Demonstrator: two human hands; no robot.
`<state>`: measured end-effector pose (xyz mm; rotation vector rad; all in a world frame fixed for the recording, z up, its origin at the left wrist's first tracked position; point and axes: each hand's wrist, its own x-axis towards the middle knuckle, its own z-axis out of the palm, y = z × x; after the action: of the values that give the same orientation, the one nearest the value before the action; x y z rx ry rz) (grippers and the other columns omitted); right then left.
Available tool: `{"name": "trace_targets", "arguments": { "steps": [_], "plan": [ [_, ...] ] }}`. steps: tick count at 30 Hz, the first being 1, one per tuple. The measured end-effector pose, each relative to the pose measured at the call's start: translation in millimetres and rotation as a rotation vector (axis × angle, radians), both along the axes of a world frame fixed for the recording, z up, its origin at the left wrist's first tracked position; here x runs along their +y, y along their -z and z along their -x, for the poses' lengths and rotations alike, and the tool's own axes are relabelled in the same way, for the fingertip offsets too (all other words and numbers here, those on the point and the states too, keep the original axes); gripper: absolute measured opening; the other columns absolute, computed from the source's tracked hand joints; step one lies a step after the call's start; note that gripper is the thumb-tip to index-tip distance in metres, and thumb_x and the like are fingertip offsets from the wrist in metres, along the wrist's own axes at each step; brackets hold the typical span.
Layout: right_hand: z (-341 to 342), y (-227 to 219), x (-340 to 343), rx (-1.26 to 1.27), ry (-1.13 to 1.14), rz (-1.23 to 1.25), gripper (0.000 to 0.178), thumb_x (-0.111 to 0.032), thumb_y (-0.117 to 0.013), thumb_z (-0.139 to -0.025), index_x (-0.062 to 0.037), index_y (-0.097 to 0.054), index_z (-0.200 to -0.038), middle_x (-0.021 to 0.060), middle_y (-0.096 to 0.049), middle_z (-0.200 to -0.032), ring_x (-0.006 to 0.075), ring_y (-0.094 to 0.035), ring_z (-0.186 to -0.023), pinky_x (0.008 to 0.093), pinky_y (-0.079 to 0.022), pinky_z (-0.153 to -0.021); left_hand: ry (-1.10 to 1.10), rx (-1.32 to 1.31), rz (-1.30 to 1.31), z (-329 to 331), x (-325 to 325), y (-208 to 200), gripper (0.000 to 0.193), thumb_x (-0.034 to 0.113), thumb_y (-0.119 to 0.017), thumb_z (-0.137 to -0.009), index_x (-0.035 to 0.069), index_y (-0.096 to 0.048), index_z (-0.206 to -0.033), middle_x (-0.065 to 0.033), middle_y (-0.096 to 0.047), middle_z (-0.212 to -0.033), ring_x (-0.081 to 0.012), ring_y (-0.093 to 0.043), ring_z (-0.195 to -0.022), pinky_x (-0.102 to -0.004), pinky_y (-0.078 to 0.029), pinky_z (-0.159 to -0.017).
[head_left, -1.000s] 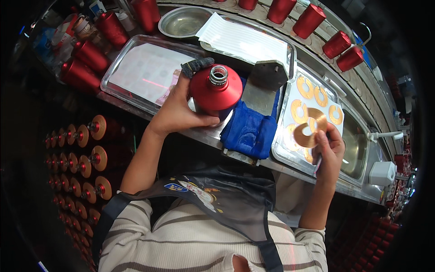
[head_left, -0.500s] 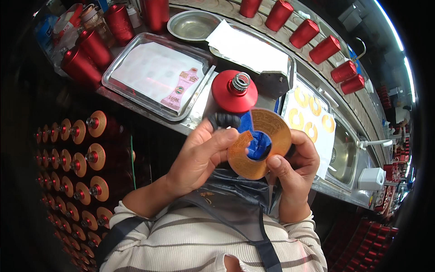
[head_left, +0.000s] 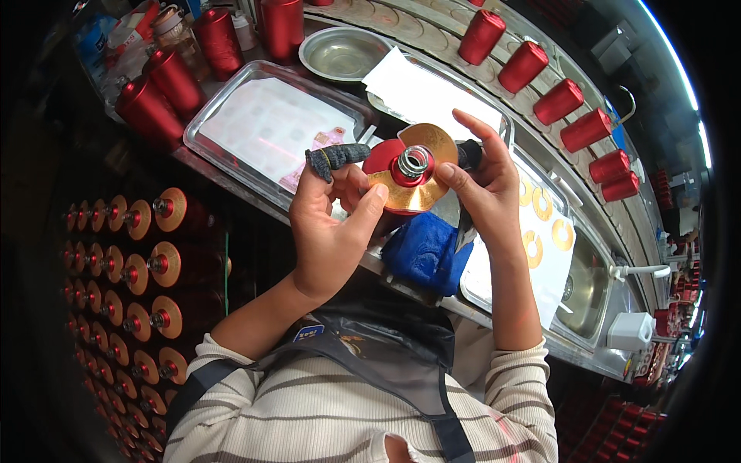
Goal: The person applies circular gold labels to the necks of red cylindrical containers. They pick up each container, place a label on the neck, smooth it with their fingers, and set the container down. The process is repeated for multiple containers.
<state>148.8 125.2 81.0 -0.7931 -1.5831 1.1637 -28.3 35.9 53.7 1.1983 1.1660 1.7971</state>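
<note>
A red bottle [head_left: 378,157] with a clear threaded neck stands upright in front of me. Around its neck, over the sloping shoulder, lies a shiny gold C-shaped label [head_left: 409,199], its gap facing left. My left hand [head_left: 328,220] grips the label's lower left edge, thumb on top; a dark knitted sleeve covers its raised index finger. My right hand [head_left: 494,189] has its thumb on the label's right side, with the index finger stretched up and a black cover on another finger. Just below the bottle sits a folded blue cloth [head_left: 424,251].
Left of the bottle is a metal tray [head_left: 202,131] with white paper and a pink label [head_left: 328,139]. More gold labels [head_left: 562,234] lie on white sheet at right, beside a sink [head_left: 590,289]. Red bottles [head_left: 525,65] line the back; gold-collared bottles [head_left: 166,258] fill the lower left.
Both hands have moved up and away from my body with the gold label, from above the blue cloth onto the red bottle's shoulder. The label now encircles the neck.
</note>
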Motion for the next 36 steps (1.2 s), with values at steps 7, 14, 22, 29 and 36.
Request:
{"name": "trace_targets", "arguments": {
  "steps": [7, 14, 22, 29, 36],
  "plan": [
    [-4, 7, -18, 0.196, -0.057, 0.387, 0.062, -0.004, -0.062, -0.091, -0.0012, -0.038, -0.148, 0.0111, -0.053, -0.129, 0.0047, -0.059, -0.078, 0.019, -0.049, -0.068, 0.019, -0.214, 0.044, 6, 11, 1, 0.05, 0.004, -0.071, -0.089, -0.001, -0.045, -0.131, -0.0097, -0.056, -0.121, -0.0124, -0.055, -0.109, -0.0288, -0.045, -0.098],
    [12, 19, -34, 0.06, 0.026, 0.126, 0.084, -0.01, -0.08, -0.08, -0.0023, -0.034, -0.15, 0.0129, -0.042, -0.147, 0.0035, -0.062, -0.076, 0.0154, -0.045, -0.058, 0.378, -0.291, 0.117, 7, 14, -4, 0.064, 0.001, -0.069, -0.09, -0.008, -0.03, -0.14, -0.0233, -0.042, -0.147, -0.0209, -0.046, -0.133, -0.0351, -0.041, -0.11],
    [10, 7, -28, 0.053, 0.052, 0.223, 0.074, -0.007, -0.079, -0.081, -0.0019, -0.043, -0.145, 0.0119, -0.051, -0.139, 0.0039, -0.063, -0.08, 0.0143, -0.046, -0.059, 0.408, -0.331, 0.169, 13, 14, -8, 0.07, -0.001, -0.062, -0.09, -0.003, -0.024, -0.149, -0.0234, -0.042, -0.15, -0.0255, -0.045, -0.136, -0.0382, -0.036, -0.114],
    [7, 7, -26, -0.17, 0.008, 0.012, 0.082, -0.011, -0.085, -0.077, -0.0007, -0.04, -0.146, 0.0117, -0.057, -0.13, 0.0138, -0.069, -0.097, 0.0224, -0.059, -0.077, 0.4, -0.287, 0.157, 15, 16, -7, 0.059, -0.001, -0.055, -0.095, -0.005, -0.026, -0.146, -0.0245, -0.042, -0.149, -0.0246, -0.045, -0.136, -0.0381, -0.036, -0.113],
    [8, 4, -29, 0.048, 0.024, 0.183, 0.068, -0.013, -0.08, -0.082, -0.0017, -0.048, -0.141, 0.0094, -0.059, -0.129, 0.0039, -0.062, -0.082, 0.0158, -0.047, -0.063, 0.37, -0.253, 0.166, 12, 19, -4, 0.053, 0.004, -0.051, -0.097, -0.007, -0.026, -0.143, -0.0246, -0.045, -0.148, -0.025, -0.045, -0.137, -0.0389, -0.034, -0.115]
  ]
}}
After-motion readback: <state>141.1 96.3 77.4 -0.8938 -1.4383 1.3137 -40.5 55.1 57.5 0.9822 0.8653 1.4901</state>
